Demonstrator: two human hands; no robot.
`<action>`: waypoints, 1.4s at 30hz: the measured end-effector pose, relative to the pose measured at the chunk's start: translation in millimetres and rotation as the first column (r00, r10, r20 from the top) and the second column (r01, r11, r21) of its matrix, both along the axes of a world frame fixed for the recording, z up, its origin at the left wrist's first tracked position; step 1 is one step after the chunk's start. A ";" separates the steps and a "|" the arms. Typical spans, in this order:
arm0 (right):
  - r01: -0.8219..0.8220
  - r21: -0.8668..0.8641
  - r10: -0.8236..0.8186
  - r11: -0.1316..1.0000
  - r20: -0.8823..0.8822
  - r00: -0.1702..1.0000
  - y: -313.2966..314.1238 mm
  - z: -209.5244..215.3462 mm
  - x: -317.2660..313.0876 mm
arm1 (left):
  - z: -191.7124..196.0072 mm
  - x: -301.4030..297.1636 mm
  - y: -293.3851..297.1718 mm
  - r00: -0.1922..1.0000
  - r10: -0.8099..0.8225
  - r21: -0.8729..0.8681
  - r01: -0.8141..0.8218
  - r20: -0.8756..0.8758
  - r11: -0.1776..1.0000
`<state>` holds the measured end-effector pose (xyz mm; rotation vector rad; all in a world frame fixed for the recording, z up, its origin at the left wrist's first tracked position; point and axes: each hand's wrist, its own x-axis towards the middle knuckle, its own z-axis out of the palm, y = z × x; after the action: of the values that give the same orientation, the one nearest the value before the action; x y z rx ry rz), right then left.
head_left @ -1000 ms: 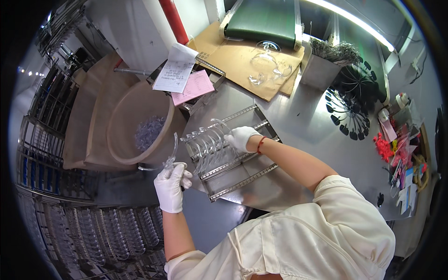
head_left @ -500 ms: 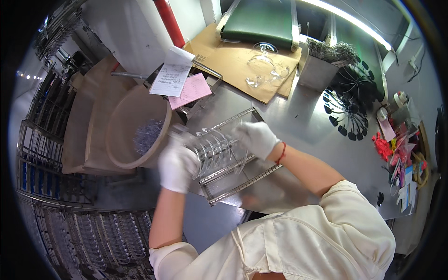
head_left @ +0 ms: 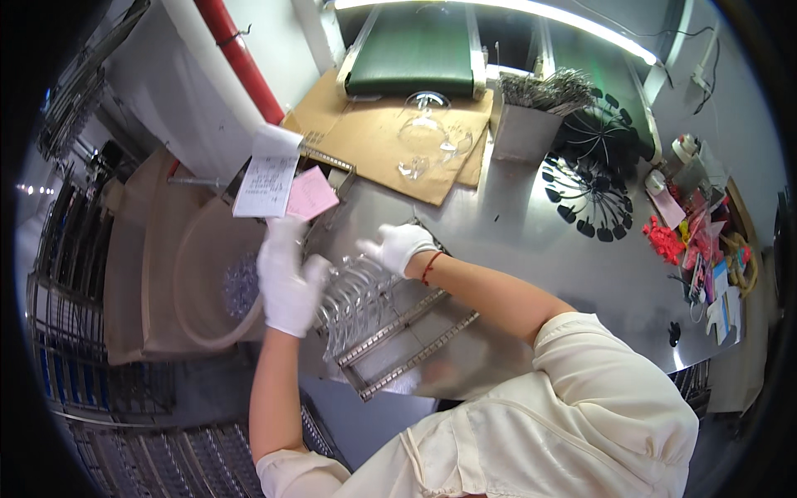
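Observation:
My left hand, in a white glove, reaches over the near-left end of a metal rack tray on the steel table. It touches the row of clear glass pieces standing in the rack; whether it grips one is hidden. My right hand, also gloved, rests at the far end of the same row with its fingers curled onto the glass. A red band circles my right wrist.
A round beige tub with clear bits inside sits left of the rack. White and pink papers lie beyond it. Cardboard with glassware, a grey box of rods, black fan-shaped parts and colourful small items fill the far and right table.
My left hand has moved from beside the tub up onto the rack's glass row. My right hand has stayed at the far end of the row.

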<state>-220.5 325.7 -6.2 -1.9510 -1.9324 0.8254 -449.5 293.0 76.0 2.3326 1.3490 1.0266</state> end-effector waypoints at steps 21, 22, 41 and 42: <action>-0.465 0.045 -0.087 0.884 -0.962 -0.259 -43.0 31.5 55.7 | -37.3 45.9 -39.5 0.707 0.152 -0.613 0.461 0.690 0.641; -0.431 -0.082 -0.174 0.899 -0.968 -0.180 -51.5 39.8 53.7 | -31.7 47.6 -47.9 0.700 0.171 -0.642 0.492 0.694 0.588; -0.291 -0.061 0.293 0.955 0.020 0.956 -31.6 -13.6 33.1 | -24.3 -7.9 -82.9 0.594 0.407 -0.598 0.160 0.694 0.785; -0.307 -0.064 0.312 0.950 0.085 0.946 -29.6 -14.2 24.8 | -25.6 -8.6 -82.6 0.588 0.413 -0.603 0.166 0.696 0.780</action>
<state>-195.7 296.1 -20.4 -1.7656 -2.3363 0.8798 -458.1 210.5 50.5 1.0231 1.1883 1.2139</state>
